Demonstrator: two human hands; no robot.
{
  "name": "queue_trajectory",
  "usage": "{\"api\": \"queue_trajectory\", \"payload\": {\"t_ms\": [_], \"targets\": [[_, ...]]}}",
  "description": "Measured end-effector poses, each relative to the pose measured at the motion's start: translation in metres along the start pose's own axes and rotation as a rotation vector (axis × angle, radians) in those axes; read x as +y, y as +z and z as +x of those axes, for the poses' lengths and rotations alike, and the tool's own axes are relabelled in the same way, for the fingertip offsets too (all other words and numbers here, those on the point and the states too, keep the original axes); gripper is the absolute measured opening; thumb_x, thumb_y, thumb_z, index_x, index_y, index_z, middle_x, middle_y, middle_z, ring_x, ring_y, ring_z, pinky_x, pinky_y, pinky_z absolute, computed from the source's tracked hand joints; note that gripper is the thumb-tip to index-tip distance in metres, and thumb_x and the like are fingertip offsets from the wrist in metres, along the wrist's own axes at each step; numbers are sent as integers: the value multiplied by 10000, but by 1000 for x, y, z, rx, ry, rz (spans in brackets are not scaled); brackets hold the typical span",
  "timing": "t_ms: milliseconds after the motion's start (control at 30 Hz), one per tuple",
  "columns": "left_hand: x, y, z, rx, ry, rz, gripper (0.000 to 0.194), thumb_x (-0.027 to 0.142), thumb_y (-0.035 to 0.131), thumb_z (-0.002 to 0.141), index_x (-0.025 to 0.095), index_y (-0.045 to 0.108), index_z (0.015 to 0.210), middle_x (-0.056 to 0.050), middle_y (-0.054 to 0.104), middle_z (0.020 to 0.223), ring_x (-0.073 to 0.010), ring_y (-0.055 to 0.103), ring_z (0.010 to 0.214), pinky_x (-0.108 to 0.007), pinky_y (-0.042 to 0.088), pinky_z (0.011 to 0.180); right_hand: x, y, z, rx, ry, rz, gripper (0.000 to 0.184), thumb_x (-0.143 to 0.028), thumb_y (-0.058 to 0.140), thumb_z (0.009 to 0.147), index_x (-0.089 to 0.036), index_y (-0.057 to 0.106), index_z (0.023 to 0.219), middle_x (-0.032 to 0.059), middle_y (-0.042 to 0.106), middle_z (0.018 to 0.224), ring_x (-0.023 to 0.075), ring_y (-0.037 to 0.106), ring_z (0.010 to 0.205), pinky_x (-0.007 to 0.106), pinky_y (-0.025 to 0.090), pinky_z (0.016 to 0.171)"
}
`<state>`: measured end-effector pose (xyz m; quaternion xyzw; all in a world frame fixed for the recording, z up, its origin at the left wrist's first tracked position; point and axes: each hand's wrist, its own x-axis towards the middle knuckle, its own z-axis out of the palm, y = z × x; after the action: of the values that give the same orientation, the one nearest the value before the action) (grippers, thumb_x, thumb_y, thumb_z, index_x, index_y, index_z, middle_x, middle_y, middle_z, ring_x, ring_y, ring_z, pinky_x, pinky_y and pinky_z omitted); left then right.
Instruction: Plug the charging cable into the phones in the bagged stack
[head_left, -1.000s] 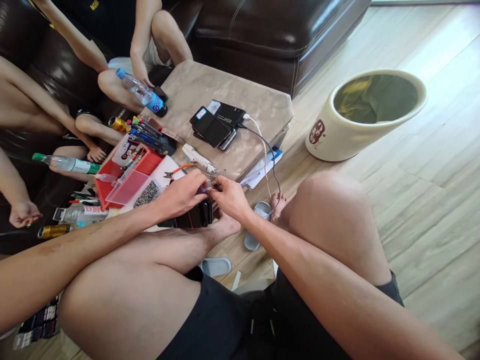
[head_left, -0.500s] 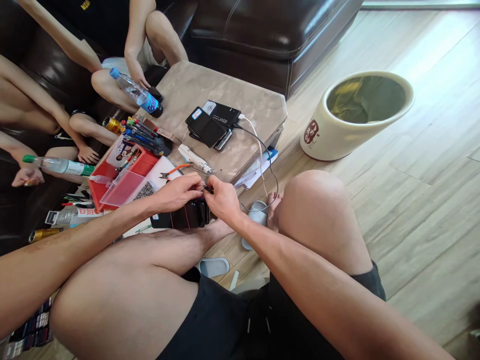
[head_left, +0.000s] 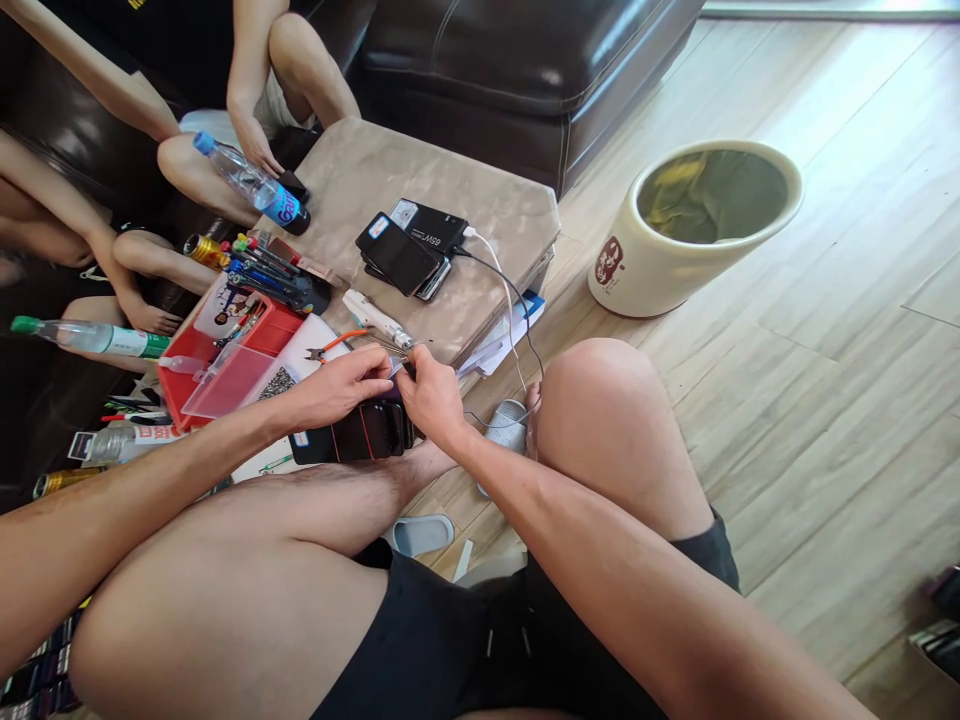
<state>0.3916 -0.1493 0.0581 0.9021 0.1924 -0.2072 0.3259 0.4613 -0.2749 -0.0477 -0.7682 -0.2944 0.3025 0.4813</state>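
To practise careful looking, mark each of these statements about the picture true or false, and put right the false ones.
1. Both hands meet over a small item at the table edge. True: the left hand and right hand pinch it together; what it is cannot be told.
2. The cream pot stands on the table. False: it stands on the wooden floor.
3. A white cable runs from the black charger. True.
4. The red tray lies right of the phones. False: it lies to their left.
5. A blue-capped bottle rests under another person's hand. True.
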Motion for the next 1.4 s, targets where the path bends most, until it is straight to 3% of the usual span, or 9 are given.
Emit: {"api": "queue_trajectory", "payload": {"t_ms": [167, 333, 533, 633, 767, 933, 1167, 1400], "targets": [[0, 0, -3, 9, -7, 31, 238, 411, 515, 924, 218, 478, 791, 12, 474, 798, -178, 443, 753, -326, 362, 696, -2, -2, 5, -12, 34, 1, 159, -313, 531, 947, -251, 647, 1037, 41, 724, 850, 248, 676, 815, 288, 457, 709], [0, 3, -3, 216, -11, 198, 214, 397, 510, 927, 228, 472, 802, -8, 516, 809, -196, 477, 753, -337, 369, 717, -4, -12, 7, -43, 47, 49, 247, -271, 581, 923, -255, 711, 1133, 45, 777, 962, 240, 706, 915, 292, 491, 796], [1, 2, -2, 197, -53, 292, 103, 327, 532, 926, 231, 519, 893, -1, 584, 789, -195, 535, 719, -314, 381, 686, -3, -22, 4, -68, 24, 31, 239, -274, 596, 925, -249, 775, 1083, 52, 794, 970, 253, 720, 938, 302, 496, 819], [-3, 3, -2, 196, 29, 327, 75, 261, 512, 936, 230, 558, 987, -9, 640, 872, -192, 587, 783, -300, 423, 732, -1, -24, 3, -96, 7, 33, 219, -301, 597, 958, -242, 792, 1040, 52, 798, 939, 242, 724, 909, 290, 496, 805], [-8, 2, -4, 120, 196, 468, 298, 194, 412, 992, 233, 662, 1149, -52, 681, 1051, -202, 638, 936, -300, 456, 813, 0, -27, 4, -139, -28, 59, 232, -315, 580, 1001, -266, 793, 1081, 30, 808, 981, 206, 727, 912, 258, 491, 787], [-5, -1, -9, 77, 216, 721, 415, 134, 437, 982, 276, 698, 1272, -72, 697, 1100, -215, 646, 898, -281, 427, 656, 0, -30, 8, -173, -5, 43, 209, -297, 596, 992, -232, 794, 974, 36, 799, 894, 198, 722, 858, 242, 476, 707], [3, 0, -14, 77, 374, 1025, 279, 109, 497, 1000, 183, 697, 1181, -91, 695, 1000, -232, 635, 903, -318, 448, 717, -6, -37, 8, -159, -8, -57, 177, -297, 619, 958, -223, 777, 928, 66, 791, 891, 223, 709, 837, 273, 463, 717], [7, 9, -16, 157, 529, 1259, 282, 94, 411, 1032, 117, 689, 1071, -105, 672, 887, -241, 597, 794, -372, 421, 668, -12, -42, 7, -144, -33, -133, 164, -278, 609, 939, -227, 762, 908, 72, 785, 881, 242, 709, 849, 288, 439, 710]]}}
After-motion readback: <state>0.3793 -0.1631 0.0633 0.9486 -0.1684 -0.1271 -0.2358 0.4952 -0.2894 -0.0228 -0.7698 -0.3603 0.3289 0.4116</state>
